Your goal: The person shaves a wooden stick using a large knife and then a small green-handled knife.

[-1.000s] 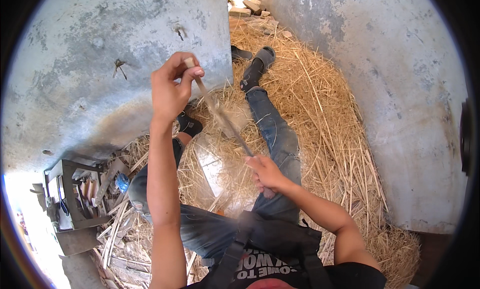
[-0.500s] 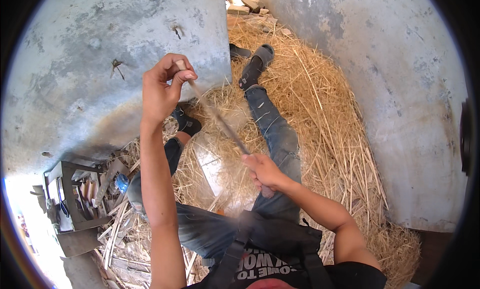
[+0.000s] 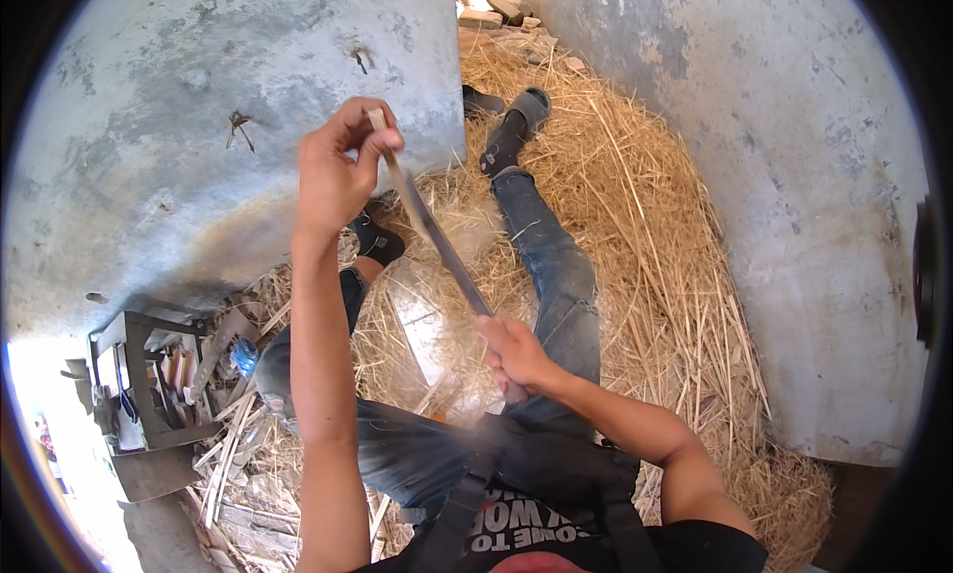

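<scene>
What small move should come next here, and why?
Probably a light stroke of the knife along the stick, away from the left hand: that hand pinches the stick's upper end, the right hand grips the knife, and the blade appears to lie alongside the stick.

A person's left hand (image 3: pixel 342 166) reaches far forward, thumb set against bent fingers in a pinch, the left wrist (image 3: pixel 319 234) almost in line with a bare left forearm (image 3: pixel 323 360) that runs nearly straight up from the lower edge. Closer to the body, the right hand (image 3: pixel 515 353) curls into a fist, thumb uppermost and pointing ahead. The right elbow (image 3: pixel 685 456) bends outward, and the right forearm (image 3: pixel 617 410) slants inward, leaving the two hands well apart.
</scene>
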A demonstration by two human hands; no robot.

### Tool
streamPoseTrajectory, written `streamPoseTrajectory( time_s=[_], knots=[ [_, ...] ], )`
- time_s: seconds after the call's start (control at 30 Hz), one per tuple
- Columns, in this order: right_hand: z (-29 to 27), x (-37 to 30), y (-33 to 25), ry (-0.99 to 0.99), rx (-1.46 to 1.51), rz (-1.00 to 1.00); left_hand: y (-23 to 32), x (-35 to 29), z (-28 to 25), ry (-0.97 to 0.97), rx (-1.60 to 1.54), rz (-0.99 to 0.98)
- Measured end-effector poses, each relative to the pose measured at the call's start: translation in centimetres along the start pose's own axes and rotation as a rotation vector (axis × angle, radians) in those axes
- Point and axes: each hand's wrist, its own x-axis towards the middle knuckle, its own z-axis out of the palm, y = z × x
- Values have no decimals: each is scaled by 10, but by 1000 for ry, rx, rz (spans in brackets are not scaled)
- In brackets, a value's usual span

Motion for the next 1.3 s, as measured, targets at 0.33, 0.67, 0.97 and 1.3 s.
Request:
streamPoseTrajectory(
  time_s=[0.33,0.67,0.97,1.3],
  knots=[
    [4,-26,-99,138,179,-629,-8,5,5,308,23,-62],
    [-35,-7,-57,96,-84,-145,-13,0,1,158,-105,19],
    [-25,2,-27,277,-403,-609,-11,15,11,103,-105,11],
    [-23,-34,-68,139,109,-423,-14,9,-1,151,-110,-8]
  ],
)
